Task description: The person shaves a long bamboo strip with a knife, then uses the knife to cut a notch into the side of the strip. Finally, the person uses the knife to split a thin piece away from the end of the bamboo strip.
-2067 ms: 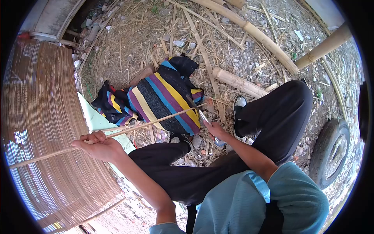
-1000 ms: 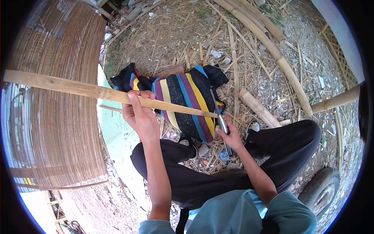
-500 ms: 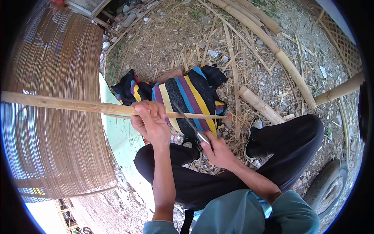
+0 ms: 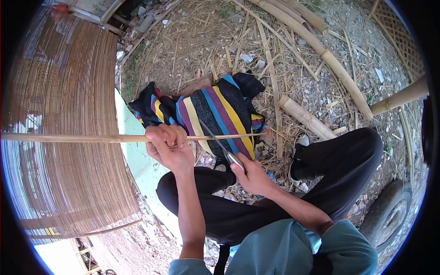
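A long bamboo strip (image 4: pixel 91 137) runs level across the left half of the view, narrowing to a thin tip on the right. My left hand (image 4: pixel 169 145) is wrapped round it near its thinner end. My right hand (image 4: pixel 250 175) grips a knife (image 4: pixel 235 160) by its metal-looking handle. The dark blade points up and left, crossing the strip just right of my left hand; whether it cuts in cannot be made out. Beneath both lies a striped cloth (image 4: pixel 220 114) in black, yellow, blue and purple, draped over a block of wood (image 4: pixel 196 86).
A slatted bamboo screen (image 4: pixel 68 178) fills the left side, with a pale green board (image 4: pixel 137 156) beside it. Bamboo poles (image 4: pixel 341 75) and a short bamboo piece (image 4: pixel 307 118) lie on the littered ground. A tyre (image 4: pixel 388 213) rests at lower right.
The bamboo strip has turned, its left part now lower and its narrow edge facing up. My left hand has shifted slightly left and down; the knife has moved a little left.
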Demonstrator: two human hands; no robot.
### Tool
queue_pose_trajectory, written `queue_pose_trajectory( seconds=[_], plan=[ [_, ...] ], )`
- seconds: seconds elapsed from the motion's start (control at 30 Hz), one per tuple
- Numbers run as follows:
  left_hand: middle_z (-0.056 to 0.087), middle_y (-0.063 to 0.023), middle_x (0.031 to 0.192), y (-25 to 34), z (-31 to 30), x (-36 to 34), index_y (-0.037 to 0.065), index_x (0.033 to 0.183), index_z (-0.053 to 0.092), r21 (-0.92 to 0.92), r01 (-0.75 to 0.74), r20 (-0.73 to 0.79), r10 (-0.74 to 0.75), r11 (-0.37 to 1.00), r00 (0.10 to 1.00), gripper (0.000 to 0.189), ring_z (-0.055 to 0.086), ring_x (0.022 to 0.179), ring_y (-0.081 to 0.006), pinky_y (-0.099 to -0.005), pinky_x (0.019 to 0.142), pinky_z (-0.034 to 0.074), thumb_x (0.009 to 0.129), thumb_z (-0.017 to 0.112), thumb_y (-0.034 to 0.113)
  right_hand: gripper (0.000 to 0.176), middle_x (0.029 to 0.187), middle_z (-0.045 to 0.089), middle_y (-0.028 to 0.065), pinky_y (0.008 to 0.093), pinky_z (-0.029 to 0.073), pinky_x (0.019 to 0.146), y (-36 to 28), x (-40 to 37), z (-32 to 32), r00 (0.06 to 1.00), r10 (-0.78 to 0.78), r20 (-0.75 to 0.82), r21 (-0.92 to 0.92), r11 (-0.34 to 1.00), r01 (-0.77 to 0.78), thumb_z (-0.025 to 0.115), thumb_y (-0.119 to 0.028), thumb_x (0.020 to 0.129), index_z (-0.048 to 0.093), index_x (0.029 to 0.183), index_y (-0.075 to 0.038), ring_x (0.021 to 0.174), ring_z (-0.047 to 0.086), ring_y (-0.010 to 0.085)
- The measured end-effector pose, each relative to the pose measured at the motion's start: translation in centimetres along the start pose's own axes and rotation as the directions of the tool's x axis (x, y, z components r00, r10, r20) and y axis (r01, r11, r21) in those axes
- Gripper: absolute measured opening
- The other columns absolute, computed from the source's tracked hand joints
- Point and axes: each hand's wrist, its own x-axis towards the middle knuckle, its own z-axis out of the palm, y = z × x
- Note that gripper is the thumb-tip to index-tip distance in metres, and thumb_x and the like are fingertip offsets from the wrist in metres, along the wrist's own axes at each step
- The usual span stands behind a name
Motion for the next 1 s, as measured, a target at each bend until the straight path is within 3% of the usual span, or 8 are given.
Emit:
queue_pose_trajectory(
  seconds=[0.23,0.27,0.4,0.47,0.6,0.9,0.97,1.0],
  plan=[
    [0.026,0.0023,0.056,0.2,-0.1,-0.3,0.010,0.073,0.037,0.043,-0.030,0.026,0.029,0.999,0.999,0.036,0.021,0.044,-0.0068,-0.0219,0.041,0.017,0.097,0.043,0.036,0.034,0.061,0.055,0.0192,0.0401,0.045,0.054,2.9,-0.3,-1.2,0.912,0.410,-0.026,0.020,0.912,-0.409,0.044,-0.034,0.095,0.051,0.092,-0.001,0.058,0.061,0.0343],
    [0.025,0.0023,0.056,0.2,0.1,-0.4,0.010,0.073,0.036,0.036,-0.022,0.043,0.021,0.999,0.999,0.036,0.021,0.044,-0.0068,-0.0218,0.041,0.017,0.097,0.043,0.037,0.033,0.060,0.055,0.0176,0.0406,0.044,0.053,3.7,-0.7,-0.3,0.975,0.201,-0.090,-0.013,0.979,-0.203,0.044,-0.035,0.095,0.050,0.094,-0.002,0.056,0.060,0.0345],
    [0.025,0.0024,0.056,0.2,0.2,-0.6,0.010,0.073,0.036,0.004,-0.003,0.057,0.003,1.000,0.998,0.037,0.020,0.043,-0.0067,-0.0217,0.041,0.017,0.097,0.041,0.037,0.032,0.060,0.054,0.0164,0.0423,0.043,0.054,1.0,-0.5,0.5,0.998,0.056,0.013,0.037,0.998,-0.056,0.046,-0.034,0.094,0.051,0.095,-0.003,0.056,0.058,0.0350],
    [0.025,0.0024,0.056,0.2,-0.1,-0.4,0.010,0.073,0.035,-0.001,0.003,0.041,-0.003,1.000,0.999,0.037,0.020,0.043,-0.0067,-0.0217,0.041,0.016,0.097,0.040,0.038,0.032,0.060,0.055,0.0160,0.0420,0.044,0.054,2.0,-0.1,0.9,0.996,0.043,-0.072,-0.059,0.997,-0.048,0.046,-0.034,0.094,0.052,0.095,-0.003,0.056,0.058,0.0343],
    [0.024,0.0027,0.056,0.3,-0.8,-0.5,0.010,0.072,0.035,0.029,-0.012,0.011,0.012,1.000,1.000,0.037,0.019,0.043,-0.0066,-0.0218,0.041,0.015,0.097,0.040,0.038,0.033,0.059,0.054,0.0155,0.0419,0.044,0.055,4.3,-0.4,0.2,0.966,0.243,-0.088,0.043,0.970,-0.240,0.045,-0.034,0.095,0.053,0.096,-0.002,0.057,0.059,0.0335],
    [0.025,0.0027,0.055,0.5,-0.2,-0.9,0.011,0.072,0.034,0.009,0.005,0.028,-0.005,1.000,1.000,0.038,0.019,0.043,-0.0062,-0.0217,0.040,0.015,0.097,0.039,0.038,0.028,0.056,0.051,0.0155,0.0399,0.042,0.054,2.6,-0.4,1.0,0.994,0.104,0.040,0.075,0.991,-0.107,0.046,-0.031,0.094,0.049,0.093,-0.003,0.054,0.057,0.0351],
    [0.025,0.0027,0.055,0.4,-1.1,-0.7,0.011,0.072,0.034,0.012,0.003,-0.001,-0.003,1.000,1.000,0.038,0.019,0.043,-0.0062,-0.0216,0.040,0.016,0.098,0.039,0.038,0.029,0.056,0.051,0.0141,0.0388,0.043,0.054,5.0,-0.4,1.2,0.986,0.133,-0.098,0.033,0.991,-0.130,0.046,-0.031,0.095,0.049,0.094,-0.002,0.054,0.058,0.0319],
    [0.025,0.0027,0.056,0.4,-1.3,-0.5,0.011,0.072,0.034,0.014,0.001,-0.027,-0.001,1.000,1.000,0.038,0.019,0.043,-0.0063,-0.0215,0.041,0.016,0.098,0.038,0.038,0.030,0.056,0.052,0.0120,0.0379,0.044,0.054,4.5,-0.4,0.5,0.932,0.359,-0.050,0.093,0.931,-0.354,0.045,-0.031,0.095,0.050,0.095,-0.002,0.054,0.059,0.0276]
  ],
)
